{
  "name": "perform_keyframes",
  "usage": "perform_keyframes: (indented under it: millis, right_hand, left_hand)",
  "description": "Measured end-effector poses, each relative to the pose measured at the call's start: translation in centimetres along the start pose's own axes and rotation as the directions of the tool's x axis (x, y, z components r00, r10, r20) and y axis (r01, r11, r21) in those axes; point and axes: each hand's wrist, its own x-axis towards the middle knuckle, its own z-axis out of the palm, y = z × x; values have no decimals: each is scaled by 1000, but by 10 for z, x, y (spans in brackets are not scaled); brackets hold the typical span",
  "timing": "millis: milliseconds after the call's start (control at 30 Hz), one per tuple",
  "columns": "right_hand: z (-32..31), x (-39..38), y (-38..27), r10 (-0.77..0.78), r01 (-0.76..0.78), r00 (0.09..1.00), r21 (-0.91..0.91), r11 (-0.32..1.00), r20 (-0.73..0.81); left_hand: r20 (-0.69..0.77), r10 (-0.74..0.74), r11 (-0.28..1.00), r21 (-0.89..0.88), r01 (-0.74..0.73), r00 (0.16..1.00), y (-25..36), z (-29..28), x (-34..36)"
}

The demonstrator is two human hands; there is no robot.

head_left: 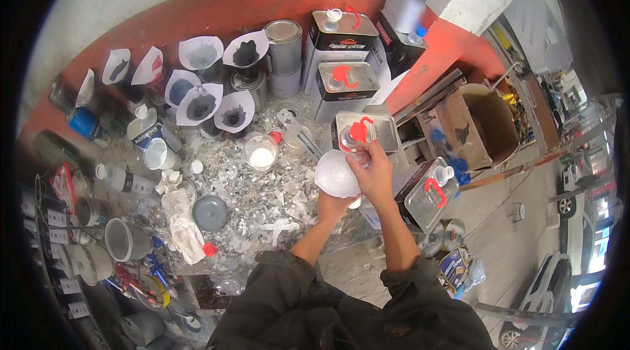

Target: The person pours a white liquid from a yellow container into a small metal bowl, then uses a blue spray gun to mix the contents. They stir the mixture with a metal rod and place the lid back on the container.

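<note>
A white paper cone filter sits just right of the picture's centre, held above the desk's front edge. The right hand closes over the cone's rim at its 3 o'clock side, fingers curled around the paper. The left hand comes up from 6 o'clock beneath the cone and cups its lower part; what else it grips is hidden.

At 12 o'clock of the cone, just beside the right hand, lies a flat rectangular tin can with a red pull cap. At 4 o'clock a similar tin lies tilted, with a white cap and red handle. At 9 o'clock stands a clear plastic cup holding white liquid, and further toward 8 o'clock lie a grey round lid and a crumpled white rag. Toward 10 o'clock, more paper cone filters stained dark rest in cans along the red wall. An open cardboard box stands at 2 o'clock.
</note>
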Motion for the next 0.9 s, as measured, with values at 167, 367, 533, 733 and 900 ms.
perform_keyframes:
  millis: [167, 367, 533, 733, 900]
  right_hand:
    - [-6, -4, -11, 54, -55, 998, 52, 997, 9]
    - [-24, -8, -47, 51, -64, 993, 126, 990, 109]
    - [-47, -15, -64, 186, -182, 933, -44, 982, 307]
    - [-86, -63, -77, 95, -102, 995, 180, 978, 42]
    - [-103, -125, -87, 268, -209, 950, 315, 926, -158]
  left_hand:
    - [9, 7, 1000, 7, -7, 1000, -9, -2, -4]
    - [92, 22, 974, 222, -42, 996, 30, -36, -26]
    - [271, 293, 820, 422, -387, 917, 62, -90, -42]
    - [147, 299, 825, 457, -332, 943, 83, -127, -74]
    - [271, 268, 800, 473, -370, 925, 77, -126, -110]
